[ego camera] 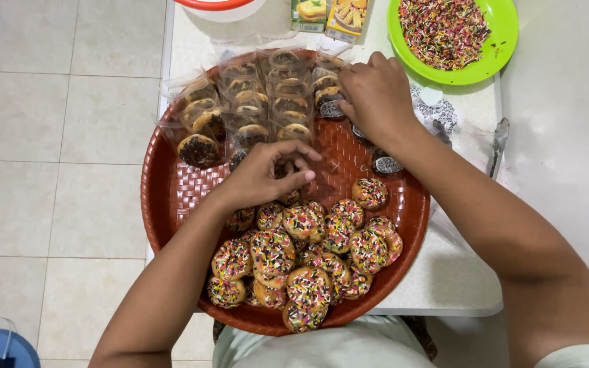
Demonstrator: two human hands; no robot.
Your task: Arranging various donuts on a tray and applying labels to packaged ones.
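Note:
A round red woven tray sits on a small white table. Several sprinkle-covered doughnuts are piled at its near side. Clear plastic bags holding doughnuts stand in rows at its far side. My left hand hovers over the middle of the tray with fingers curled, thumb against the fingers; whether it holds anything is hidden. My right hand rests at the far right of the tray, fingers closed on the last bagged doughnut in the row.
A green plate of coloured sprinkles stands at the table's far right. Two small boxes and a red-rimmed bowl are at the far edge. A metal spoon lies right of the tray. Tiled floor to the left, a blue object at bottom left.

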